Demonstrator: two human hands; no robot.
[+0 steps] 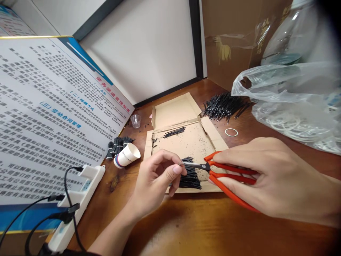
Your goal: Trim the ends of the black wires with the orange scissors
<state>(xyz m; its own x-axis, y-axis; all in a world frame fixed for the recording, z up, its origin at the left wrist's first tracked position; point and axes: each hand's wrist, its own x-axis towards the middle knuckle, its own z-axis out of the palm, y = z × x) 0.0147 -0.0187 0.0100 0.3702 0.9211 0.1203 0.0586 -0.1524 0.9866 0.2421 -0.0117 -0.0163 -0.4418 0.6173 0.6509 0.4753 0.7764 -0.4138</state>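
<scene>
My right hand [277,177] grips a pair of scissors [229,174] with orange-red handles and short dark blades pointing left. The blade tips meet the fingertips of my left hand [160,174], which pinch a small dark piece, perhaps the end of a short black wire [179,164]; most of it is hidden by the fingers. Below the blades, a stack of short black wires [190,181] lies on an opened flat cardboard box [207,137]. A smaller row of the same black wires [174,132] rests farther back on the cardboard, among scattered dark crumbs.
A large pile of black wires [223,105] sits behind right, near a white ring [231,132] and a plastic bag of rings [290,113]. At left are banded bundles [118,144], a tipped paper cup [127,155], a clear cup [135,121] and a power strip [80,206].
</scene>
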